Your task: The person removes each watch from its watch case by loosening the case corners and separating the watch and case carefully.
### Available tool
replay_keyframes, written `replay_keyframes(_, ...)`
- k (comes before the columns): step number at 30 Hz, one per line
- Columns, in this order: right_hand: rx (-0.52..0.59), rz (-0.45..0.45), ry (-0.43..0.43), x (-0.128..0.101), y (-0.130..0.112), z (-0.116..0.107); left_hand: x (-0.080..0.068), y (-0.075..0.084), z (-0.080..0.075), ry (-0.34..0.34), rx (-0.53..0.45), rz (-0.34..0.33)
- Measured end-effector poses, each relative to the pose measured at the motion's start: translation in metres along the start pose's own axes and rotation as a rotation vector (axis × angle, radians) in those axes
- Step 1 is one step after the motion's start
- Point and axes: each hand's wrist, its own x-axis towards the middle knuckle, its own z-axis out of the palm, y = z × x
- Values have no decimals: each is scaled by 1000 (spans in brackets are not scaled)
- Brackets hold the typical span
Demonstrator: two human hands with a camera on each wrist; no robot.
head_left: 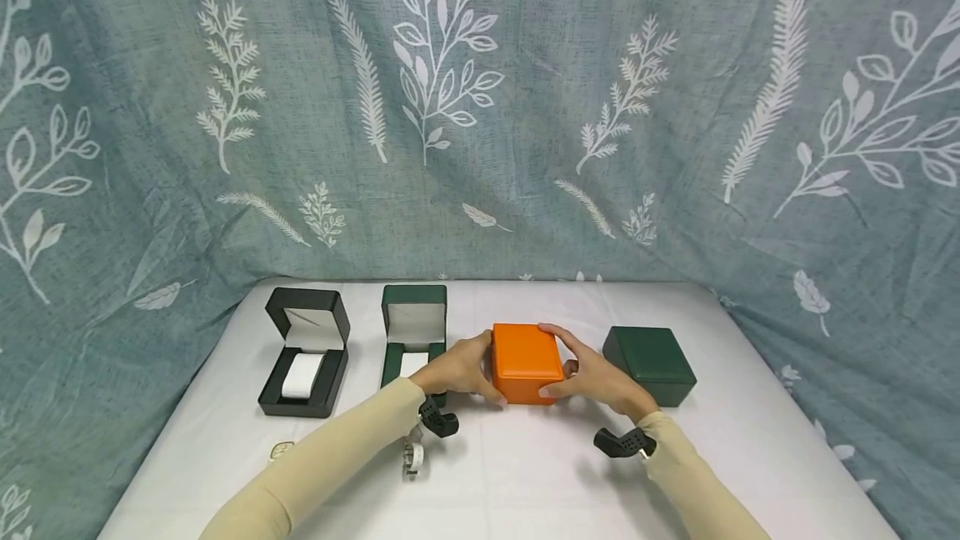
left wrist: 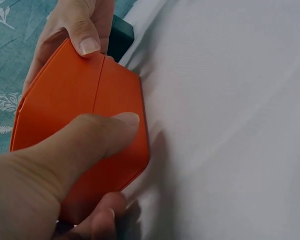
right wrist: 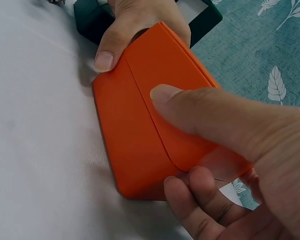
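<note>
At centre frame on the white table (head_left: 750, 440) sat a closed orange box (head_left: 527, 362), grasped on both flanks: left hand (head_left: 457, 369) and right hand (head_left: 592, 377) each curled round it, thumbs on the near face. Right of it: a closed green box (head_left: 651, 363). Left: an open green box (head_left: 412, 332) and an open black box (head_left: 306, 350).

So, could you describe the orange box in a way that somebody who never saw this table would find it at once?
On the white table in front of the leaf-print curtain, four boxes stand in a row. The orange box is third from the left, between an open green box and a closed green box. It is the only orange one, closed, and gripped by both hands.
</note>
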Motion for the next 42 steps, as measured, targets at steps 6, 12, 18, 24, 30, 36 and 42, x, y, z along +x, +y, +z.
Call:
replay_keyframes(6,41,-11,-9,2,2,1,-1,2,0,12,28,-35)
replay_keyframes(12,52,-20,10,5,6,2,-1,3,1,9,20,-61)
replay_keyframes(18,119,5,24,6,6,4,-3,5,1,23,-10,-87)
replay_keyframes(24,117,-4,60,9,5,2,-2,6,2,32,-13,-91)
replay_keyframes(30,266,-3,59,14,9,2,0,5,2,43,-7,-87)
replay_keyframes(36,334,18,87,14,7,1,0,6,1,43,13,-89)
replay_keyframes(42,304,38,127,15,5,-1,1,5,2,39,17,-89)
